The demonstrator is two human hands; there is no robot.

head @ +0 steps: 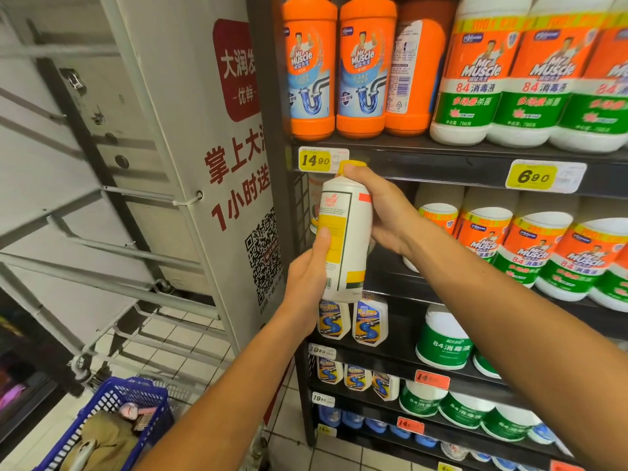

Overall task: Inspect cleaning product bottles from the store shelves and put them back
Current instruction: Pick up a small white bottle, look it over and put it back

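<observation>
I hold a white bottle (pixel 346 232) with a yellow cap and a yellow-and-white back label upright in front of the dark store shelves (pixel 441 161). My left hand (pixel 307 277) grips its lower part from the left, thumb on the label. My right hand (pixel 384 212) wraps its upper part and shoulder from the right, fingers near the cap. The bottle hangs at the left end of the second shelf, where the shelf behind it shows a gap.
Orange drain-cleaner bottles (pixel 309 69) and white disinfectant bottles (pixel 475 73) fill the top shelf; more white bottles (pixel 530 246) stand to the right. Smaller bottles (pixel 368 321) line the lower shelves. A white pillar (pixel 217 164) stands left, a blue basket (pixel 112 423) on the floor.
</observation>
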